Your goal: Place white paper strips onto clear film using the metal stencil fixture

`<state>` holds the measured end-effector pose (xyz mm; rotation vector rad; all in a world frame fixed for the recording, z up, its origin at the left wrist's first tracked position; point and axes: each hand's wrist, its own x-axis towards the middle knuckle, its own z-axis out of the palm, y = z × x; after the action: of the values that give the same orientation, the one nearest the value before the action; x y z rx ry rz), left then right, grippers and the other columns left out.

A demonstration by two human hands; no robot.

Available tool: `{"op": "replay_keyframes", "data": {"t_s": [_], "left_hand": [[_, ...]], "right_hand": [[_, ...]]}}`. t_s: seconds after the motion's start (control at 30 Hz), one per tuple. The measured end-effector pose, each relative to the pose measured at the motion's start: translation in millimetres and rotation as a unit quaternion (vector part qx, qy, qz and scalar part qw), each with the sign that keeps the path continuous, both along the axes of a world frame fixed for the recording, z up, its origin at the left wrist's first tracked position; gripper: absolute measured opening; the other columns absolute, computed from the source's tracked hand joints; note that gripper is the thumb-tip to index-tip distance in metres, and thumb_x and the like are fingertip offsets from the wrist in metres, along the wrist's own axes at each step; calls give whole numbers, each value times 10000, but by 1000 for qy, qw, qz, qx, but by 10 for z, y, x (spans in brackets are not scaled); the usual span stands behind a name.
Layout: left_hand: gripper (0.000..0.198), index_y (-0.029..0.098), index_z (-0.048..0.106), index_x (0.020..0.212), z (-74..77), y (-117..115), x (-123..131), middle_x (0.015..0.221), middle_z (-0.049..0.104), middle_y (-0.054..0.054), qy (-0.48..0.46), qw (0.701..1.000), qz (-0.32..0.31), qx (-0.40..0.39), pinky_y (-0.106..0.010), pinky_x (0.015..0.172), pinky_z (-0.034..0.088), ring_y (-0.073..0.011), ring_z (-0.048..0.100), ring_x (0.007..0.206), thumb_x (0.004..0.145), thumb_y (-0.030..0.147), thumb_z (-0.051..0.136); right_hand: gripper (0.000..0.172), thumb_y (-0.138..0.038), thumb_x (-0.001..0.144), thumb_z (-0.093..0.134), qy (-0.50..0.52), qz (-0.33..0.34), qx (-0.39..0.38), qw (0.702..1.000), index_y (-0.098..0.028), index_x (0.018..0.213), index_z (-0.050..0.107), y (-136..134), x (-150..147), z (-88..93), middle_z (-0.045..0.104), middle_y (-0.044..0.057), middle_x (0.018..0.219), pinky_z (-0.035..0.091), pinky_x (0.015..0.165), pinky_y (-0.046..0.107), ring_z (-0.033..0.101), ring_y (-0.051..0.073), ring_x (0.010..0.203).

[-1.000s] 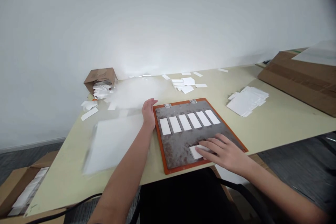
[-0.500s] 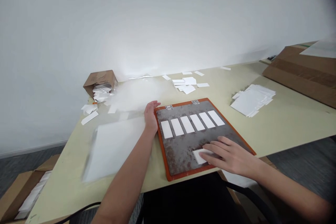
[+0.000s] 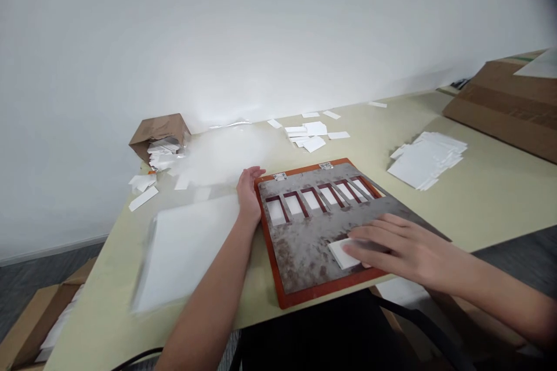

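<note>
Gripping, by the look of it, the white block (image 3: 338,254) near the front edge of the gray lid (image 3: 300,255), the right hand (image 3: 407,249) has its thumb on top and its fingers curled over the far side in this head view! Over at the left edge, the left hand (image 3: 249,194) stands open, fingers stretched out, resting along the side of the orange board (image 3: 313,294). And look at that lid: two hinges (image 3: 280,176) at the far edge, and it seems a little raised, with its right side overhanging the board and dark red showing beside the white strips (image 3: 294,204) in all six windows. Everything sits at the near edge of the table (image 3: 513,203).

How will it handle? The lid looks stiff and fairly heavy, probably metal, so I'd call for a firm pinch on that block and a steady hand on the board. The strips look light, thin and easily nudged; best taken by their long edges. Further out, a fan of white cards (image 3: 424,159) lies to the right, a pale stack (image 3: 187,249) to the left, and a small box (image 3: 161,127) spills white pieces beyond!
</note>
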<state>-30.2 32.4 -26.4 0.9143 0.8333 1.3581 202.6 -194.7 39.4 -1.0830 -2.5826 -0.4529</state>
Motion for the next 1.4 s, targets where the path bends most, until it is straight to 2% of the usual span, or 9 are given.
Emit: {"op": "replay_keyframes", "data": {"t_s": [0.23, 0.47, 0.67, 0.8, 0.9, 1.0, 1.1, 1.27, 1.4], "left_hand": [[568, 208, 661, 908, 17, -14, 7, 943, 728, -67, -8, 1000, 2, -6, -362, 900, 500, -241, 676, 1049, 794, 757, 567], [585, 207, 668, 894, 44, -12, -6, 911, 731, -64, -11, 1000, -3, -6, -364, 857, 511, -241, 687, 986, 787, 774, 568], [563, 226, 683, 877, 36, 1, 9, 882, 738, -46, -20, 1000, 2, -10, -348, 786, 526, -216, 694, 863, 809, 769, 553], [593, 207, 690, 872, 52, -4, 19, 912, 744, -60, -17, 1000, 12, -9, -350, 815, 524, -218, 690, 888, 801, 780, 557], [606, 206, 689, 896, 58, -5, 19, 934, 743, -67, -10, 1000, 18, -8, -369, 860, 521, -232, 692, 935, 809, 787, 543], [615, 218, 684, 955, 61, -5, 21, 1019, 739, -74, -2, 1000, 28, -2, -380, 945, 501, -242, 676, 1060, 832, 793, 503], [587, 241, 682, 1058, 61, -6, 20, 1193, 710, -76, 5, 999, 38, 4, -372, 1042, 461, -232, 624, 1205, 868, 762, 489], [539, 267, 658, 1174, 44, -6, 6, 1374, 631, -73, 20, 999, 49, -6, -373, 1145, 396, -231, 541, 1341, 913, 705, 485], [556, 280, 635, 1230, 28, -27, 3, 1492, 542, -60, 32, 998, 53, -3, -381, 1174, 375, -244, 436, 1442, 910, 712, 492]], "right_hand": [[390, -224, 1013, 510, 92, 55, -64, 992, -305, 1386, 591, 330, 120, 585, 734, 60, 1081, 544, 793, 334, 678, 184, 966], [307, -434, 1022, 497, 144, 37, -248, 957, -376, 1238, 707, 885, 250, 1227, 767, 6, 1068, 587, 725, 293, 725, 149, 927], [625, -644, 895, 448, 103, -95, -297, 945, -126, 948, 793, 1425, 338, 1619, 759, 18, 1053, 511, 753, 289, 702, 110, 894], [935, -555, 900, 38, 87, -214, -326, 917, 62, 676, 704, 1749, 312, 1850, 722, 76, 1028, 436, 707, 335, 675, 207, 990], [685, -558, 948, 388, 123, -293, -334, 887, 20, 840, 738, 2029, 299, 1968, 737, 115, 988, 468, 739, 345, 701, 244, 977], [561, -565, 950, 511, 114, -316, -251, 908, -51, 879, 726, 2343, 293, 1973, 723, 137, 988, 512, 766, 435, 706, 245, 898], [773, -591, 1001, 198, 99, -362, -150, 915, -13, 808, 673, 2636, 245, 1835, 658, 120, 960, 469, 830, 433, 665, 237, 917], [513, -515, 1029, 327, 132, -388, -66, 910, -136, 855, 625, 3052, 117, 1376, 670, 149, 978, 483, 852, 488, 631, 312, 971], [529, -541, 1024, 297, 138, -390, -53, 909, -157, 926, 647, 3379, 100, 993, 685, 144, 964, 406, 966, 578, 611, 328, 1000]]}}
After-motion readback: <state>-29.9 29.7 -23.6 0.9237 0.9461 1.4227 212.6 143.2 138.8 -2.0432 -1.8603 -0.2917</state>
